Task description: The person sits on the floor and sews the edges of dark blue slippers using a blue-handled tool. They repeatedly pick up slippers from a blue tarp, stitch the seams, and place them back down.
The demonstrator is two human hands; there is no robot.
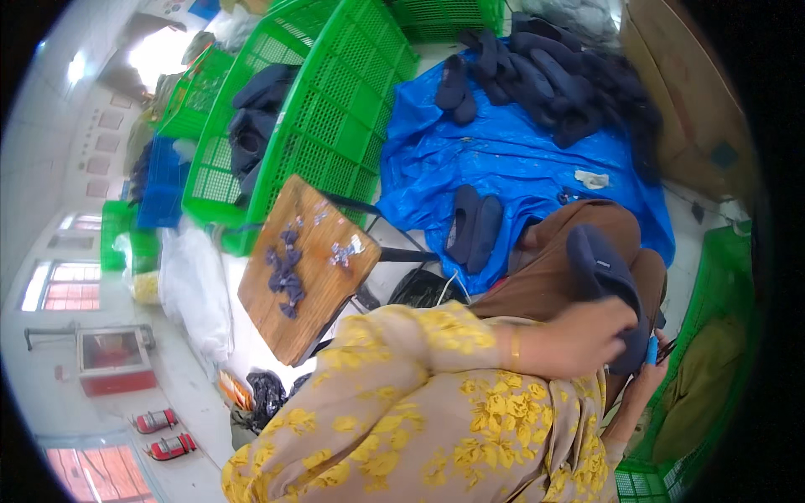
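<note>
The left hand [587, 334] lies at 4 o'clock from the picture's middle, its bent arm covered by a beige sleeve with yellow flowers [394, 339], the bare forearm running towards 3 o'clock past a thin gold-coloured bracelet [515, 346]. Its knuckles face up and its fingers curl downward against a navy-blue, round-ended soft slipper [612, 272]; motion blurs them, so I cannot tell whether they grip it or merely touch.

The slipper is above the lap's brown cloth trousers [587, 220], its rounded end towards 12 o'clock and its other end running down beneath the left hand.

The right hand [644, 390] sits just beside, at about 5 o'clock from the left, forearm rising towards 1 o'clock, fingers closed on a slim tool with a bright-blue handle [652, 350].

From the left hand, a crinkled blue plastic sheet [520, 168] spreads at 11 o'clock, and a brown wooden-topped stool [335, 289] stands at 9 to 10 o'clock.
</note>
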